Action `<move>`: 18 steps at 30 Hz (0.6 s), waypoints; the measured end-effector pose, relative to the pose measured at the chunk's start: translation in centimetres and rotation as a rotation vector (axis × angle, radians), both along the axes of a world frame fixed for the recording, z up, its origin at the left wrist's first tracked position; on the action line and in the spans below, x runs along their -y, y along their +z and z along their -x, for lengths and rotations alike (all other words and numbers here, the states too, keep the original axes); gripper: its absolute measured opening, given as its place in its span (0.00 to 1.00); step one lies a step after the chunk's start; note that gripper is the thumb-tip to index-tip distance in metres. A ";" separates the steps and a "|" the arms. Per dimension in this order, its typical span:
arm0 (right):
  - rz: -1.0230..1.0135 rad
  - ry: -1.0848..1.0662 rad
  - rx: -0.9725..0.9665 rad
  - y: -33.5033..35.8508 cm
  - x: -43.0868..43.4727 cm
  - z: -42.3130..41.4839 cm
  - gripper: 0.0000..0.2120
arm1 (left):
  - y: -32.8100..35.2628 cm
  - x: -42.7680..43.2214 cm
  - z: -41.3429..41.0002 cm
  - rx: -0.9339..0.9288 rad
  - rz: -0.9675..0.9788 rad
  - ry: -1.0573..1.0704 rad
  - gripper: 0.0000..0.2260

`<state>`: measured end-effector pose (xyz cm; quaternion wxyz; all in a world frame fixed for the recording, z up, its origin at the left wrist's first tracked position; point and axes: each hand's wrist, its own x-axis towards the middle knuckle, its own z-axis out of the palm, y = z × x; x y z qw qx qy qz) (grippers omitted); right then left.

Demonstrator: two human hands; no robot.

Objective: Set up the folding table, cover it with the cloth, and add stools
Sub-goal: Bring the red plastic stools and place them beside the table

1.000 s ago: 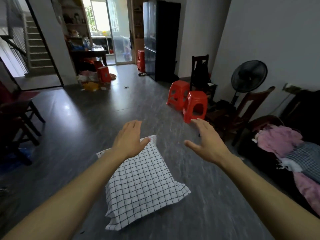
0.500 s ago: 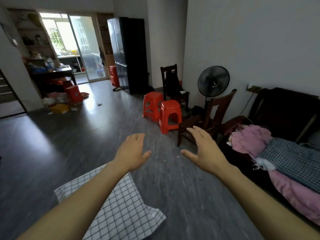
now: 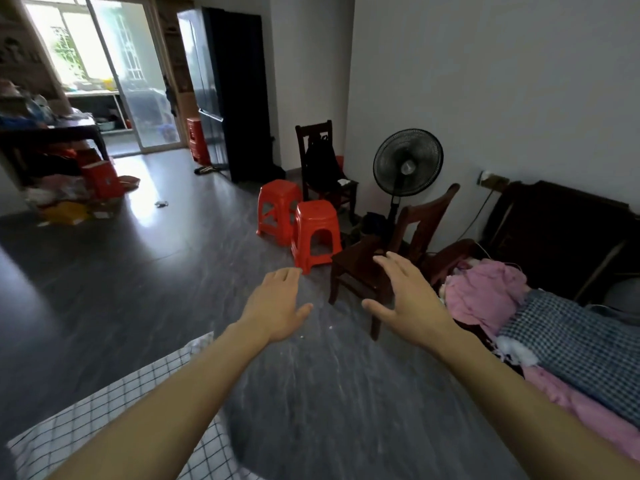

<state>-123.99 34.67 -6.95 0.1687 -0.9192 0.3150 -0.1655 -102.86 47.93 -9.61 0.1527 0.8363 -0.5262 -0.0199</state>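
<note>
A folded white cloth with a thin black grid [image 3: 86, 431] lies at the lower left on a grey streaked surface [image 3: 329, 403], partly under my left forearm. My left hand [image 3: 277, 306] and my right hand [image 3: 408, 303] hover side by side in the air, fingers spread, holding nothing. Two red plastic stools [image 3: 278, 209] [image 3: 315, 230] stand together on the floor beyond my hands. Another red stool stack [image 3: 197, 140] stands by the glass door. I cannot tell the table's edge from the floor.
A dark wooden chair [image 3: 360, 268] stands just past my right hand, with a black standing fan [image 3: 408, 166] behind it. A second chair with a black bag [image 3: 322, 161] and a tall black fridge [image 3: 225, 91] stand further back. Pink and checked clothes [image 3: 485, 292] cover the sofa at right. Clutter [image 3: 69, 188] sits at far left.
The view has swung to the right. The cloth has slid to the lower left of the picture and the red stools now sit near the centre. Both hands stay open and empty.
</note>
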 end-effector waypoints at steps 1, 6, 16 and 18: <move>0.003 -0.002 -0.004 0.0 1.6 -1.3 0.40 | -0.4 1.7 -1.2 -0.010 0.017 -0.003 0.33; -0.013 -0.019 -0.079 0.8 9.7 -8.5 0.40 | -1.5 9.5 -8.0 -0.067 0.037 -0.009 0.32; -0.090 -0.028 -0.080 -2.1 22.1 -19.5 0.40 | -1.7 21.1 -20.2 -0.049 0.003 -0.009 0.32; -0.099 -0.025 -0.075 -2.7 24.7 -21.8 0.40 | -2.0 23.2 -22.4 -0.061 0.028 -0.003 0.29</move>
